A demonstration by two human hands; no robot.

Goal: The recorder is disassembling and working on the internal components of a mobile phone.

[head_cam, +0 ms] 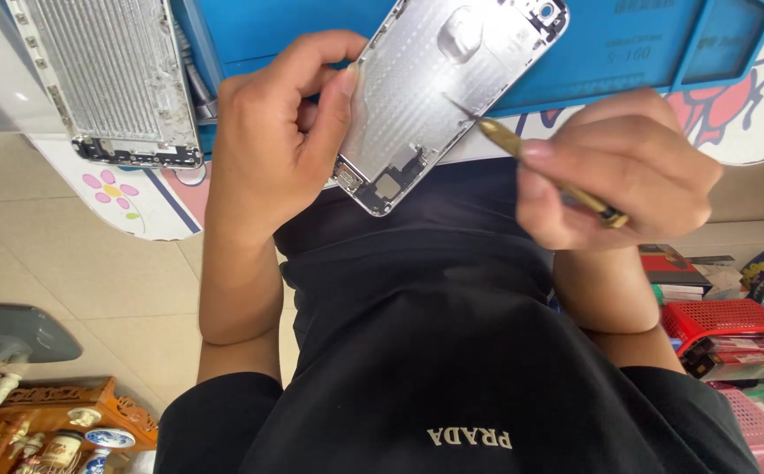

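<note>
- The left hand point(272, 132) is gripping a bare silver phone shell point(439, 88) by its long edge, thumb lying on the inner face and fingers curled behind it.
- The phone shell is being held tilted in the air, inner side facing the camera, its upper end overlapping the blue mat point(628, 44) and its lower end hanging over the person's black shirt point(452, 351).
- The right hand point(619, 171) is clenching a slim brass-coloured tool point(558, 180) between thumb and fingers.
- The tool's thin point is touching the inner face of the phone shell near its right edge, about midway along.
- A second silver metal panel point(110, 79) is lying on the desk point(751, 114) to the left, well apart from both hands.
- A red basket point(733, 320) and a pink basket point(760, 426) are sitting low on the right; a carved wooden stand point(57, 421) with small ceramic pieces is sitting low on the left on the tiled floor point(92, 272).
</note>
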